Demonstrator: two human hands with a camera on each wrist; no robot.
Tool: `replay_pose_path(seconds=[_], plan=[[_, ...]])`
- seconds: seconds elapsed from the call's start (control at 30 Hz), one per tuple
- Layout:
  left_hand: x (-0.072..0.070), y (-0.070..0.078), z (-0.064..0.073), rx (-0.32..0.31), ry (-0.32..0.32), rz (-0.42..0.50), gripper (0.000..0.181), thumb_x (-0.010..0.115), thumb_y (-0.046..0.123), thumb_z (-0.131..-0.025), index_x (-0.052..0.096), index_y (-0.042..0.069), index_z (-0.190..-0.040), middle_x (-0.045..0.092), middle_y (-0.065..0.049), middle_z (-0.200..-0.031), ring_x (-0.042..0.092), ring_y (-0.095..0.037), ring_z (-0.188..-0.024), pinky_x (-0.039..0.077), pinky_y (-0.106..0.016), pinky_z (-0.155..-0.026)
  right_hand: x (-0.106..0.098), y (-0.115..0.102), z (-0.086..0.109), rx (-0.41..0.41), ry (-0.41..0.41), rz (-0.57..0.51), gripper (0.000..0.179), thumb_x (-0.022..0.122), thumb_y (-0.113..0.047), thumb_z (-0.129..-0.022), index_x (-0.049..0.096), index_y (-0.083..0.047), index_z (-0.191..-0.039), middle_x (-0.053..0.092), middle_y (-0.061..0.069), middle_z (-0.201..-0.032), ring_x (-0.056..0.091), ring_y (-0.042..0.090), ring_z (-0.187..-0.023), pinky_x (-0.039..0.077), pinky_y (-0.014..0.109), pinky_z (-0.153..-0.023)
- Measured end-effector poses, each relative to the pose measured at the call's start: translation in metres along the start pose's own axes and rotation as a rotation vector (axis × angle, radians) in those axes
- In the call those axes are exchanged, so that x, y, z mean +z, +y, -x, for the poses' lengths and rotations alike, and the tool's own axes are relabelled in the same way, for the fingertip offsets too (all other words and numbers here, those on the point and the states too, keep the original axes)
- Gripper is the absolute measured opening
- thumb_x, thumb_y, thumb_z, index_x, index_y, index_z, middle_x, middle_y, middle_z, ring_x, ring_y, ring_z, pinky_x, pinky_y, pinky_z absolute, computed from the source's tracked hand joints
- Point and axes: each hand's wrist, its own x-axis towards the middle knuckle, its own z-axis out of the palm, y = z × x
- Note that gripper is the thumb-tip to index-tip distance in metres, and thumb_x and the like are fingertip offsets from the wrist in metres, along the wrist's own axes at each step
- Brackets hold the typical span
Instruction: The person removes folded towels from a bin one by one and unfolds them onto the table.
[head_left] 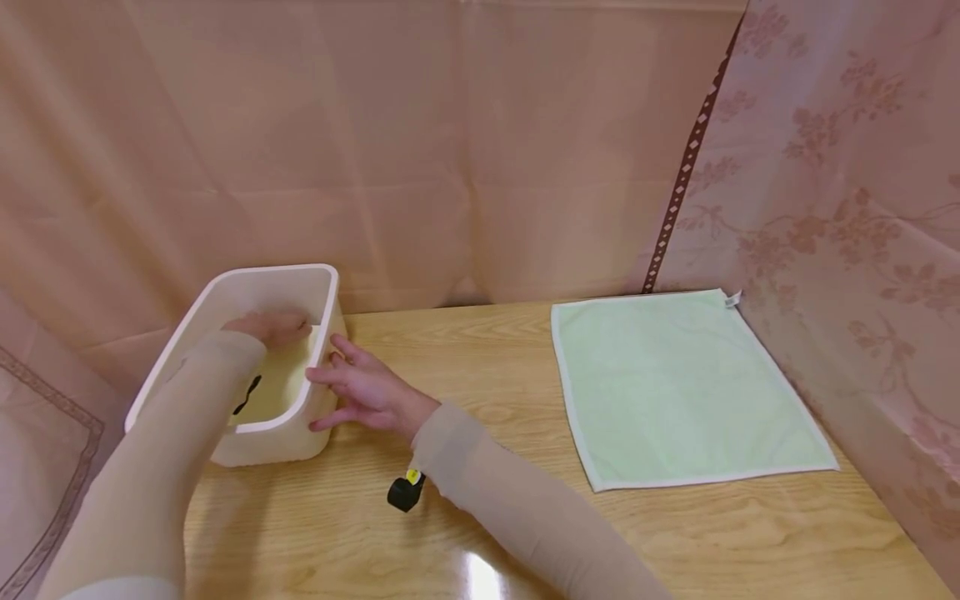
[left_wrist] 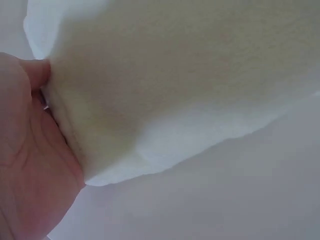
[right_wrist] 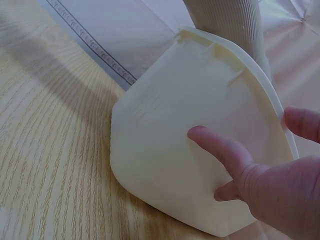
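Note:
My left hand [head_left: 277, 327] reaches down inside a white plastic bin [head_left: 318, 433] at the left of the table. It grips the edge of a pale yellow cloth [left_wrist: 175, 75], thumb on top, as the left wrist view shows; the rest of the cloth lies within the bin. My right hand [head_left: 367, 387] is at the bin's right side with its fingers spread. In the right wrist view, the thumb [right_wrist: 220, 147] lies against the bin's outer wall and another fingertip is right at the rim.
A light green towel [head_left: 690, 392] with a white border is spread flat on the wooden table [head_left: 495, 367] at the right. Pink curtains [head_left: 420, 150] hang behind and beside the table. A small black device [head_left: 405, 494] shows under the right wrist.

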Motion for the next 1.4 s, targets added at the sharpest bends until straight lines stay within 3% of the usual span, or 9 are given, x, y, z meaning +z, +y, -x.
replay_pose_path(seconds=[0.23, 0.4, 0.57, 0.7, 0.83, 0.97, 1.07, 1.27, 1.4], plan=[[0.002, 0.001, -0.006, -0.079, -0.016, 0.104, 0.04, 0.05, 0.047, -0.098, 0.054, 0.009, -0.089, 0.04, -0.005, -0.074, 0.043, -0.024, -0.072, 0.032, -0.036, -0.067, 0.001, 0.0, 0.001, 0.001, 0.015, -0.001, 0.067, 0.056, -0.004, -0.102, 0.033, -0.033, -0.158, 0.043, 0.001, -0.155, 0.042, 0.033, -0.141, 0.041, 0.075, -0.092], [0.004, -0.001, -0.015, -0.01, 0.018, 0.069, 0.042, 0.061, 0.05, -0.093, 0.061, 0.011, -0.077, 0.043, 0.001, -0.065, 0.045, -0.019, -0.063, 0.035, -0.034, -0.06, 0.003, 0.0, 0.001, -0.004, 0.016, -0.004, 0.072, 0.055, -0.004, -0.103, 0.025, -0.03, -0.162, 0.033, 0.007, -0.162, 0.037, 0.036, -0.144, 0.039, 0.075, -0.092], [0.001, -0.003, -0.021, 0.004, 0.102, -0.042, 0.039, 0.068, 0.055, -0.086, 0.063, 0.02, -0.071, 0.051, 0.001, -0.07, 0.05, -0.025, -0.08, 0.036, -0.046, -0.08, 0.005, 0.002, -0.004, -0.021, 0.026, -0.001, 0.072, 0.054, -0.002, -0.103, 0.023, -0.027, -0.163, 0.029, 0.009, -0.163, 0.036, 0.035, -0.145, 0.038, 0.076, -0.092], [0.001, -0.005, -0.028, 0.029, 0.059, -0.04, 0.033, 0.065, 0.052, -0.09, 0.068, 0.02, -0.082, 0.054, -0.001, -0.08, 0.051, -0.027, -0.089, 0.035, -0.051, -0.088, 0.006, 0.002, -0.009, -0.041, 0.028, 0.023, 0.067, 0.053, -0.003, -0.104, 0.027, -0.025, -0.162, 0.035, 0.009, -0.16, 0.036, 0.034, -0.145, 0.039, 0.076, -0.092], [-0.002, -0.006, -0.03, 0.109, 0.034, -0.009, 0.033, 0.058, 0.044, -0.096, 0.065, 0.016, -0.082, 0.05, -0.001, -0.075, 0.05, -0.024, -0.079, 0.038, -0.042, -0.078, 0.006, 0.002, -0.014, -0.05, 0.038, 0.039, 0.064, 0.053, -0.005, -0.104, 0.031, -0.023, -0.161, 0.039, 0.008, -0.157, 0.039, 0.033, -0.143, 0.04, 0.076, -0.091], [-0.007, 0.0, -0.025, 0.145, 0.04, 0.024, 0.032, 0.056, 0.039, -0.097, 0.06, 0.015, -0.076, 0.043, 0.002, -0.069, 0.047, -0.02, -0.069, 0.036, -0.036, -0.068, 0.006, 0.002, -0.015, -0.054, 0.033, 0.046, 0.062, 0.052, -0.005, -0.105, 0.032, -0.023, -0.16, 0.041, 0.01, -0.156, 0.039, 0.035, -0.143, 0.039, 0.077, -0.091], [-0.012, 0.008, -0.019, 0.096, 0.04, 0.022, 0.033, 0.057, 0.041, -0.096, 0.059, 0.015, -0.075, 0.044, 0.001, -0.068, 0.048, -0.021, -0.068, 0.036, -0.037, -0.069, 0.006, 0.002, -0.015, -0.058, 0.029, 0.055, 0.06, 0.051, -0.006, -0.105, 0.034, -0.023, -0.159, 0.041, 0.012, -0.155, 0.039, 0.037, -0.143, 0.039, 0.077, -0.091], [-0.02, 0.022, -0.01, -0.021, 0.032, -0.089, 0.021, 0.07, 0.04, -0.086, 0.068, 0.019, -0.082, 0.054, -0.001, -0.078, 0.052, -0.026, -0.086, 0.038, -0.051, -0.086, 0.007, 0.002, -0.015, -0.05, 0.051, 0.068, 0.057, 0.053, -0.007, -0.105, 0.038, -0.023, -0.157, 0.043, 0.011, -0.153, 0.04, 0.035, -0.143, 0.042, 0.075, -0.09], [-0.024, 0.028, -0.006, 0.04, 0.017, -0.071, 0.02, 0.07, 0.036, -0.089, 0.07, 0.017, -0.084, 0.055, -0.001, -0.078, 0.053, -0.026, -0.083, 0.04, -0.049, -0.084, 0.008, 0.001, -0.014, -0.048, 0.055, 0.062, 0.058, 0.053, -0.007, -0.105, 0.037, -0.023, -0.158, 0.043, 0.01, -0.154, 0.04, 0.035, -0.142, 0.041, 0.075, -0.091]])
